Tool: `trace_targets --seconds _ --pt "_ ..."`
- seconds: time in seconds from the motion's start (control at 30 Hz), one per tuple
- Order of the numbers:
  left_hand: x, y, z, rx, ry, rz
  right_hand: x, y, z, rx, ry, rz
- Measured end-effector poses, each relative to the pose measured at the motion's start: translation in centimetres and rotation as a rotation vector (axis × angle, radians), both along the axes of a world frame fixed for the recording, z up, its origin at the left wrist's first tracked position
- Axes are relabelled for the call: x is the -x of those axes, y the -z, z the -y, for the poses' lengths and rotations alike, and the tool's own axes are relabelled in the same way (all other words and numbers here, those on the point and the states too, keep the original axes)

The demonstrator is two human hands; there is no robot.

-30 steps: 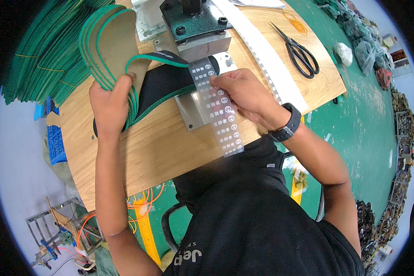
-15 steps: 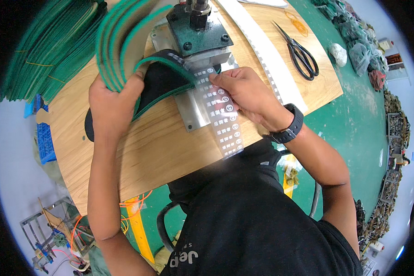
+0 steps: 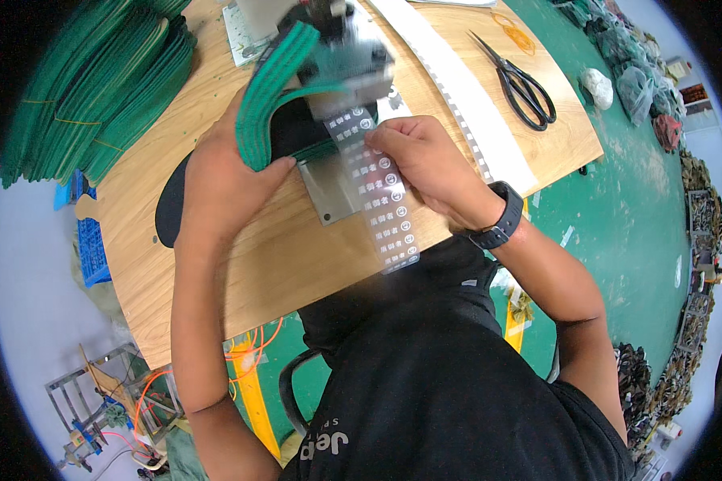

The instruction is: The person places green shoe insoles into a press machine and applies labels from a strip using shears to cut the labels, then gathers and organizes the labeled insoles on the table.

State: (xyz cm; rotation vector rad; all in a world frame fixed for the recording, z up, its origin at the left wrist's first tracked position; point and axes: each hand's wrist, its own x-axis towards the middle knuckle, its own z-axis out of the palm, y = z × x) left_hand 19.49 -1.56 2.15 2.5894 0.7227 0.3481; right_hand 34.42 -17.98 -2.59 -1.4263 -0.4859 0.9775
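My left hand is closed around a bundle of green-edged insoles, bent upright against the press, with the thumb on the near side. A black insole lies beside and under that hand. The tip of one insole reaches under the blurred head of a bench press, above a metal base plate. My right hand pinches the edge of a clear film strip with white printed marks. The strip runs from beneath the press head toward the table's near edge.
A tall stack of green insoles stands at the far left. Black scissors and yellow rubber bands lie at the right, beyond a long white strip. A blue crate sits past the wooden table's left edge.
My left hand has shifted right, and the fanned insoles have swung together toward the press. The press head is now smeared by motion. My right hand stays on the film strip.
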Motion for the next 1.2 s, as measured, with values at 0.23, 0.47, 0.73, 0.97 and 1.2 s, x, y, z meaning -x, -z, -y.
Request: trace_targets --seconds 0.23,0.47,0.73,0.97,1.2 --pt "0.8 0.7 -1.1 0.402 -0.063 0.503 -0.4 -1.9 2.0 -0.054 0.2 -0.215" --pt "2.1 1.9 -3.1 0.418 -0.152 0.685 -0.7 -1.2 -0.5 0.159 -0.074 0.001" --pt "1.7 1.6 -2.5 0.404 -0.146 0.595 -0.9 -1.4 -1.0 0.207 -0.05 0.005" --pt "0.9 1.4 -0.4 0.262 -0.124 0.412 -0.2 -1.6 -0.8 0.183 -0.031 -0.043" --pt "0.3 1.0 -0.5 -0.094 0.012 0.061 0.3 -1.4 -0.2 0.134 -0.028 0.025"
